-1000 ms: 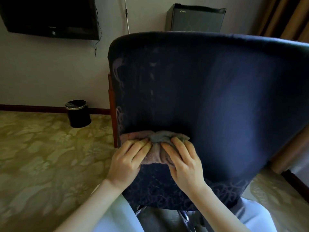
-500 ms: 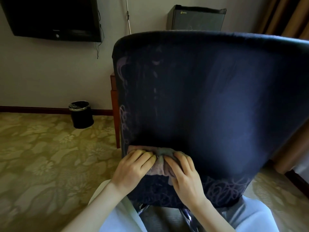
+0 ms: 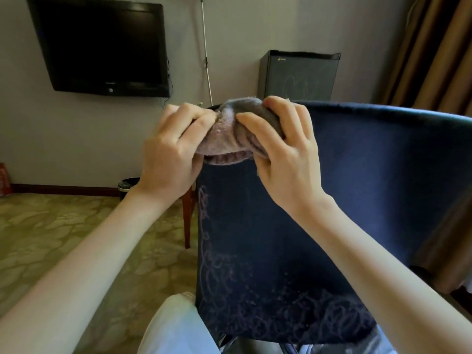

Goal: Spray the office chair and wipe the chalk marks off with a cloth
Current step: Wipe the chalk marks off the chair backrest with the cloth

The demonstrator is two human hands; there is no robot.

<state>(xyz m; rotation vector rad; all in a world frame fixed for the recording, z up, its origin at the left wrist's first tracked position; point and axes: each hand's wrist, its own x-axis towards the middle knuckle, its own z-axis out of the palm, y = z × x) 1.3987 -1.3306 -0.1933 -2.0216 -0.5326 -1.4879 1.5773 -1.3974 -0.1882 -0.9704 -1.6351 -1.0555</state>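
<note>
We grip a bunched grey-pink terry cloth [image 3: 229, 141] with our left hand [image 3: 171, 154] and right hand [image 3: 286, 154], fingers curled into it, at the top left corner of the dark navy fabric chair back [image 3: 357, 187]. Pale chalk scribbles [image 3: 212, 264] run down its left edge and across the bottom.

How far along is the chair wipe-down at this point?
Done: the middle and right of the chair back look chalk-free. In hand: left hand and right hand grip the bunched cloth at its top left corner. Left: chalk scribbles along the left edge and bottom.
</note>
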